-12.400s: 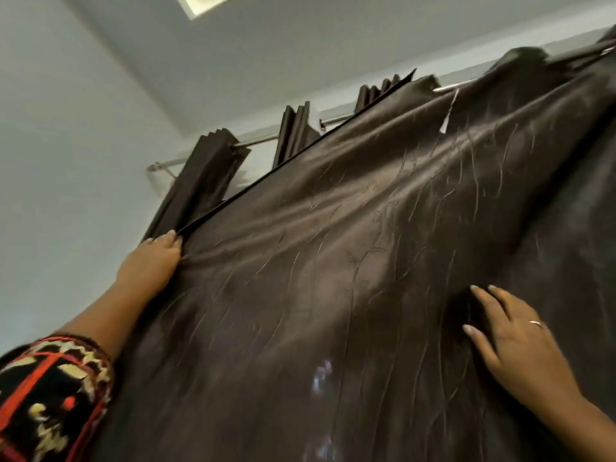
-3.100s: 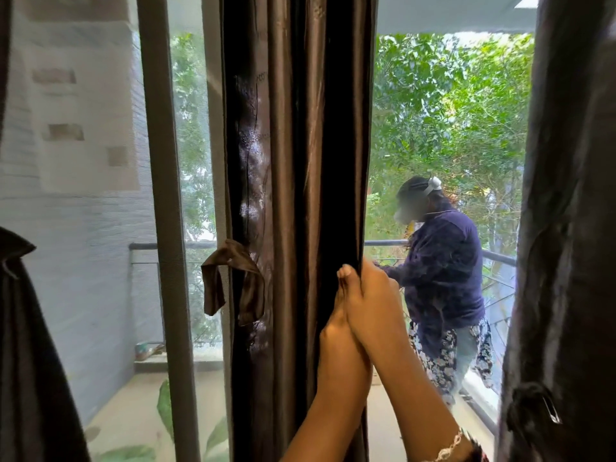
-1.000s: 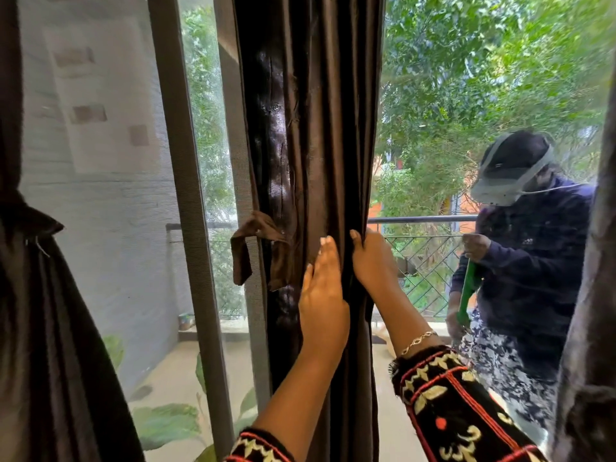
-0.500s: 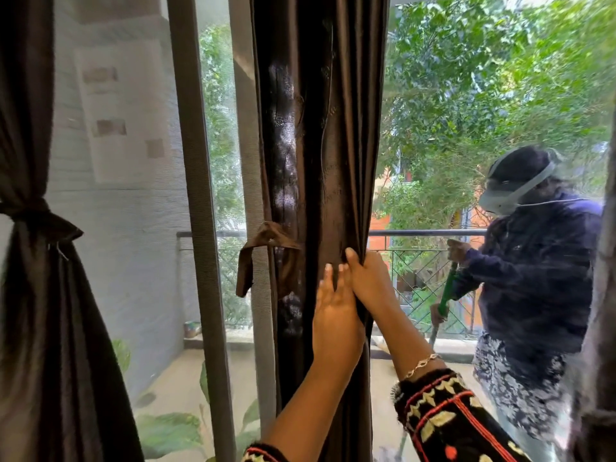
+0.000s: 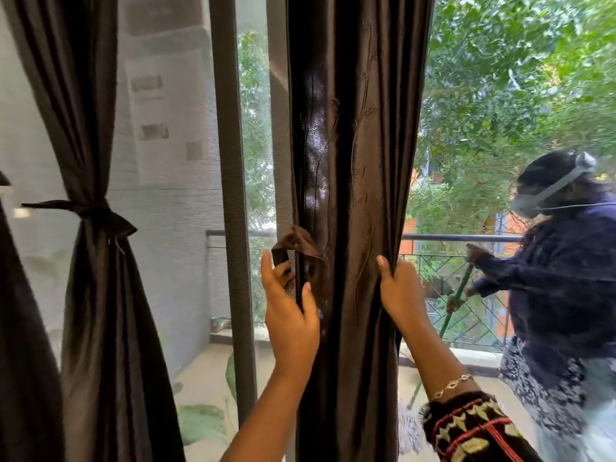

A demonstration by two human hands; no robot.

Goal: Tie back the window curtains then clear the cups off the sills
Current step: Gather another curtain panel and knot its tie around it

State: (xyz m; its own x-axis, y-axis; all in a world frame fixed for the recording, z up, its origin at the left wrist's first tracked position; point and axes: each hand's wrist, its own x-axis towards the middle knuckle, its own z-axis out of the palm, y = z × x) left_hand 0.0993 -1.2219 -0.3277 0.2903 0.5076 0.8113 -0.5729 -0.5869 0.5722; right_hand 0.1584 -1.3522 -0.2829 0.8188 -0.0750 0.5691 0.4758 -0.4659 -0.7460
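Your right hand [image 5: 401,291] is clenched round the right edge of the gathered curtain [image 5: 360,145]. Your left hand [image 5: 290,318] is up at the tie-back strap [image 5: 295,243] on the curtain's left edge, fingertips touching its hanging end. Pinched or not, can't tell. The curtain hangs dead centre, twelve o'clock. At nine o'clock, a second curtain [image 5: 100,311] is already knotted. Beyond the glass, three o'clock, a person [image 5: 566,278] stands by the balcony railing [image 5: 443,238].

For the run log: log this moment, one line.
left hand: at tie-back | right hand: grips middle curtain | left curtain: tied
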